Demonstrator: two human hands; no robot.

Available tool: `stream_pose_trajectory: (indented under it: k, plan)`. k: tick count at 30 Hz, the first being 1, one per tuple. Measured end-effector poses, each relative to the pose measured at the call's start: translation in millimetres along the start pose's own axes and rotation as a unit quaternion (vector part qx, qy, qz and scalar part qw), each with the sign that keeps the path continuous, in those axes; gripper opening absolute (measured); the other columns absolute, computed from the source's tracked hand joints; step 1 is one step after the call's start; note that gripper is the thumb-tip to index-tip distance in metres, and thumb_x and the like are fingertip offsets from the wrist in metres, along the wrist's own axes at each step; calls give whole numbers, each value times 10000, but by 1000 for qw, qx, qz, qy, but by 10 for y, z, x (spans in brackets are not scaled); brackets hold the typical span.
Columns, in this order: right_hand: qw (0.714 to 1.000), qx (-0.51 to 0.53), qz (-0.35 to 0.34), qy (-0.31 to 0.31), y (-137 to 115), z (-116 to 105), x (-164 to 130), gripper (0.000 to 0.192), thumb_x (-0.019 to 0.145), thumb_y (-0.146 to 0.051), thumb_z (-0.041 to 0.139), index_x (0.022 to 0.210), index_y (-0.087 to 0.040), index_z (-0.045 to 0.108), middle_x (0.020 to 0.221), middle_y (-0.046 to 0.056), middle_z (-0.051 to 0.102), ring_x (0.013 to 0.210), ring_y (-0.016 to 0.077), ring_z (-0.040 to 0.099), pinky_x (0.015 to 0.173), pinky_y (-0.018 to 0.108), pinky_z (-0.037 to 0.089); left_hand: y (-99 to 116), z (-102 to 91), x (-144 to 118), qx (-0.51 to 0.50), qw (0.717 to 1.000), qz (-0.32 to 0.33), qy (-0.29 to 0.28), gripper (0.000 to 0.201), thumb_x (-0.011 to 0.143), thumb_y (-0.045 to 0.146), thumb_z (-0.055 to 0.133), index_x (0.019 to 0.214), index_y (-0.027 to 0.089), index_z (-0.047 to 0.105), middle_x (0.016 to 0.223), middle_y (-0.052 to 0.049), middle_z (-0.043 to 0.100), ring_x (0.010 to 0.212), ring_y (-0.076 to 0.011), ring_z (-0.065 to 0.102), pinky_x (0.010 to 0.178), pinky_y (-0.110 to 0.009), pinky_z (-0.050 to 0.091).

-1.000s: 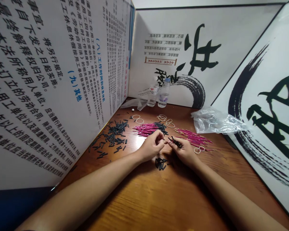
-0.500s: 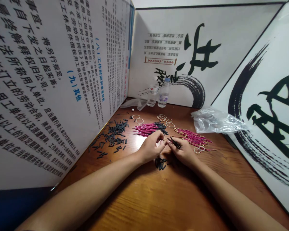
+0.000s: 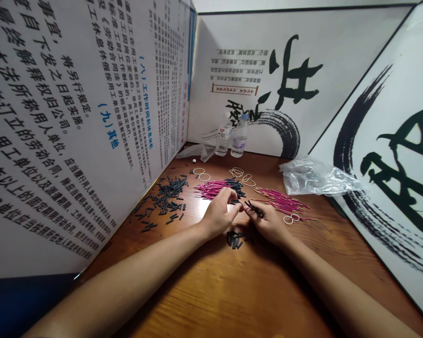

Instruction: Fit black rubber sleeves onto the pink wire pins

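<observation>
My left hand (image 3: 220, 213) and my right hand (image 3: 266, 220) meet fingertip to fingertip over the wooden table (image 3: 232, 291). The right hand holds a small bunch of black sleeves (image 3: 254, 209) with thin pink pins. The left hand's fingers pinch something small at the meeting point; what it is I cannot make out. A little heap of black sleeves (image 3: 235, 239) lies just below the hands. A pile of pink pins with black tips (image 3: 216, 188) lies behind the left hand. Another pink pin pile (image 3: 284, 201) lies behind the right hand.
Loose black sleeves (image 3: 165, 199) are scattered at the left by a printed board (image 3: 74, 117). Rubber bands (image 3: 241, 176) and two water bottles (image 3: 232, 138) are at the back. A clear plastic bag (image 3: 315, 176) lies at the right near a calligraphy board (image 3: 391, 164).
Both hands stay at the same spot. The left hand's fingers have shifted slightly up and toward the right hand's fingertips.
</observation>
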State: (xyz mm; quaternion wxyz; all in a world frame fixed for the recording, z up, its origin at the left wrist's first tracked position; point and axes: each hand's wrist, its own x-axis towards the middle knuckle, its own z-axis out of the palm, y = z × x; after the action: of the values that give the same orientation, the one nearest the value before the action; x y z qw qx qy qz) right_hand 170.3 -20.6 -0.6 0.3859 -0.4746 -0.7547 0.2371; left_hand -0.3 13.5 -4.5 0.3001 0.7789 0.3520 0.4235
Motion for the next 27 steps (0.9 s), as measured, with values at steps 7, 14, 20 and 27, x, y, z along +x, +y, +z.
stream_pose_trajectory:
  k: [7, 14, 20, 27]
  plan:
    - [1000, 15, -8, -6, 14, 11, -6, 279, 911, -380, 454, 834, -179, 632, 806, 45, 673, 750, 193, 600, 691, 274, 438, 1, -4, 4, 2, 1000, -6, -12, 77, 865, 229, 521, 876, 173, 469, 799, 9, 462, 735, -126, 426, 661, -254, 365]
    - [1000, 1, -15, -8, 16, 21, -6, 259, 920, -325, 438, 849, -171, 633, 843, 63, 688, 801, 199, 626, 735, 278, 451, 15, -13, -7, 25, 999, -13, -29, 44, 874, 219, 488, 892, 178, 484, 777, 9, 497, 706, -129, 444, 628, -249, 347]
    - [1000, -12, -15, -2, 17, 26, -6, 284, 916, -331, 425, 817, -167, 634, 789, 62, 680, 760, 202, 621, 699, 281, 450, 20, -6, -11, 26, 999, -7, -34, 34, 878, 209, 482, 884, 178, 495, 778, 8, 522, 705, -126, 460, 636, -245, 353]
    - [1000, -27, 2, 6, 26, 20, -11, 296, 899, -343, 436, 754, -160, 618, 736, 56, 667, 673, 184, 585, 637, 272, 427, 31, 1, -22, 25, 999, -8, -39, 34, 875, 203, 482, 880, 178, 503, 783, 6, 537, 706, -126, 468, 639, -244, 357]
